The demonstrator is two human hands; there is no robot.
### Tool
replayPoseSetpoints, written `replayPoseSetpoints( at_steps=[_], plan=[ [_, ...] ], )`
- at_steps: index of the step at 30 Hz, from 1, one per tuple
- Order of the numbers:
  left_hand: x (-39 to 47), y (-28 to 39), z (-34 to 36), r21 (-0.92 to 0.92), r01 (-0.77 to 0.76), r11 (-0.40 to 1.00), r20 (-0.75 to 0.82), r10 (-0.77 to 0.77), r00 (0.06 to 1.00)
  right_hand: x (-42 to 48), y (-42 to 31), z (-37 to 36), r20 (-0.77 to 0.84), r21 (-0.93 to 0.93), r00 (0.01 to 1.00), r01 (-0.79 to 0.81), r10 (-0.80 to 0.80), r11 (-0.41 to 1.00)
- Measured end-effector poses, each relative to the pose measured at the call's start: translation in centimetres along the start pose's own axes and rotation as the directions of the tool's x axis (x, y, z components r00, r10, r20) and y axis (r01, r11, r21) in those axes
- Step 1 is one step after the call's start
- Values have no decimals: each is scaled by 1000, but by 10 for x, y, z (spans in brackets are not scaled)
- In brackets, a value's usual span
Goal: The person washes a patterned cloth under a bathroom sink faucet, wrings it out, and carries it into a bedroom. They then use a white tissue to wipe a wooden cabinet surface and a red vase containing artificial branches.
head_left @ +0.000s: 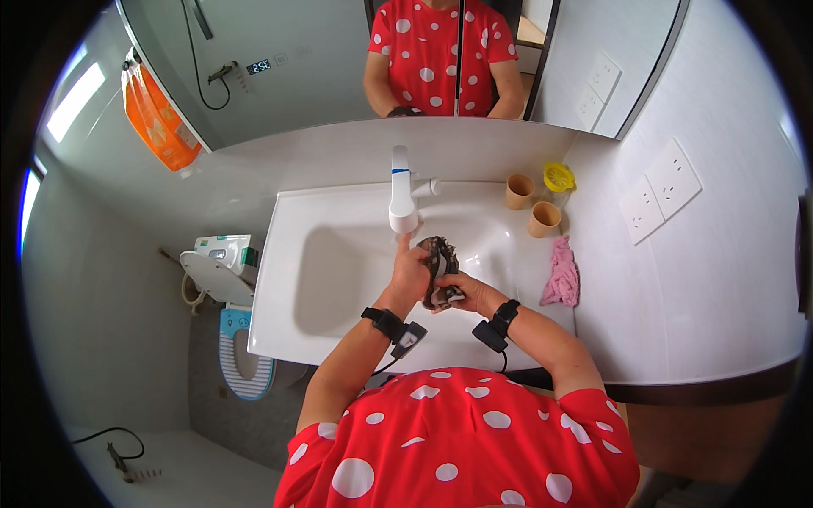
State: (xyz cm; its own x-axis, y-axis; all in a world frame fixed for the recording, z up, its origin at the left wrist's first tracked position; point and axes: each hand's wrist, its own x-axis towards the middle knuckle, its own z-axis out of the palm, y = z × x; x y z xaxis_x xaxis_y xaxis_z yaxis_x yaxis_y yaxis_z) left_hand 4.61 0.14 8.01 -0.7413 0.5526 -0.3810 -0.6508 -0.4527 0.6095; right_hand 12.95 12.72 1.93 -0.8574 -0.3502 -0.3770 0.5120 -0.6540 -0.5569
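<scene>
Over the white washbasin (330,279), both my hands hold a dark, crumpled piece of fabric (443,254) with a frayed or frilled edge. My left hand (408,274) grips its left side, one finger stretched up under the spout of the white faucet (402,203). The fabric's lower right part is pinched by my right hand (468,293), thumb on top. What kind of garment or cloth it is, I cannot tell. Whether water runs from the spout is unclear.
Two tan cups (544,220) stand on the basin's right ledge beside a yellow-lidded container (559,177). A pink cloth (561,273) lies nearer me. Wall sockets (660,181) are at right, an orange pouch (159,120) hangs at left. Below it is a toilet with a blue seat (236,317).
</scene>
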Motion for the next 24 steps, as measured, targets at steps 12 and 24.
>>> replayPoseSetpoints(
  at_steps=[12,24],
  plan=[
    [11,-2,-78,185,56,981,270,-106,957,-14,-14,21,367,297,929,-70,-46,952],
    [13,-1,-60,-6,94,996,344,-87,935,-22,-3,36,326,147,935,-197,140,969]
  ],
)
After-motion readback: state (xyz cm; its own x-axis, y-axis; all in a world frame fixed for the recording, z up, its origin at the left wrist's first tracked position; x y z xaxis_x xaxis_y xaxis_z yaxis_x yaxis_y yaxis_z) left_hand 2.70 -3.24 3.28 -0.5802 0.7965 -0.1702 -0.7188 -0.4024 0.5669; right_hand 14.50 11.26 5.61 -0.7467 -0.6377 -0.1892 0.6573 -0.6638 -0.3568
